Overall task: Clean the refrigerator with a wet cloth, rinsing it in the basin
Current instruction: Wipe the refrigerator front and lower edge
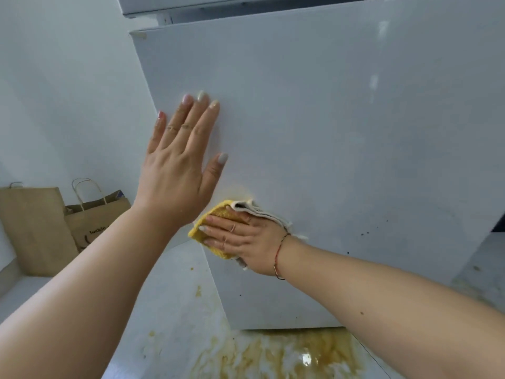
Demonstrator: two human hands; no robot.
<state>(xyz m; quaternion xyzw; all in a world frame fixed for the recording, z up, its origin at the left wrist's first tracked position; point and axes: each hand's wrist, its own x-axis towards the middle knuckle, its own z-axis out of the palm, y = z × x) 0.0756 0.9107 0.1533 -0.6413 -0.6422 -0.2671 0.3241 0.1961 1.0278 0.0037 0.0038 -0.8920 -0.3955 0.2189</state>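
The white refrigerator door (pixel 328 132) fills the upper right of the view, with small dark specks low on its right part. My left hand (pixel 180 160) lies flat against the door near its left edge, fingers straight and spread. Lower down, my right hand (pixel 240 239) presses a folded yellow and white cloth (pixel 216 214) flat against the door, fingers straight across the cloth. A faint yellowish smear shows on the door just above the cloth. No basin is in view.
Brownish-yellow stains (pixel 287 354) cover the white floor below the door's bottom edge. Two brown paper bags (pixel 54 222) stand against the white wall at the left.
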